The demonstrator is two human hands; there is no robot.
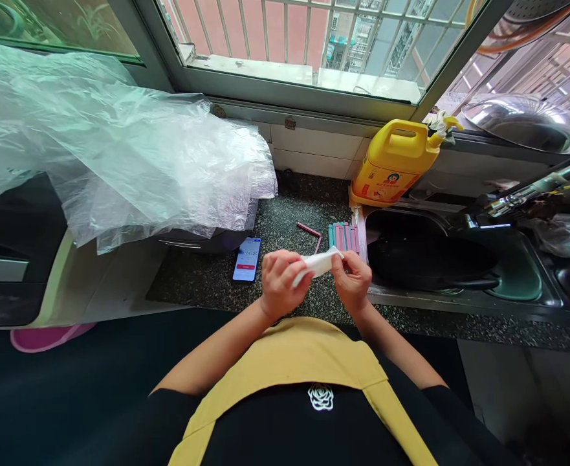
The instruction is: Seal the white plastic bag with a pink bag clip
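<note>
A white strip (319, 263), thin and soft like folded tissue or cloth, stretches between both hands above the countertop. My left hand (285, 279) is closed around its left end. At the other end, my right hand (351, 278) pinches it between thumb and fingers. Just beyond the hands, several pink and teal sticks (343, 237), which look like straws, lie side by side. A bent pink straw (308, 228) lies apart from them on the left. Whether anything is inside the strip is hidden.
A phone (246, 259) lies left of my hands on the speckled countertop (207, 285). Clear plastic sheeting (168, 155) covers a dark appliance. To the right stand a yellow jug (395, 162) and a sink (522, 285) holding a black wok (425, 259). A window runs behind.
</note>
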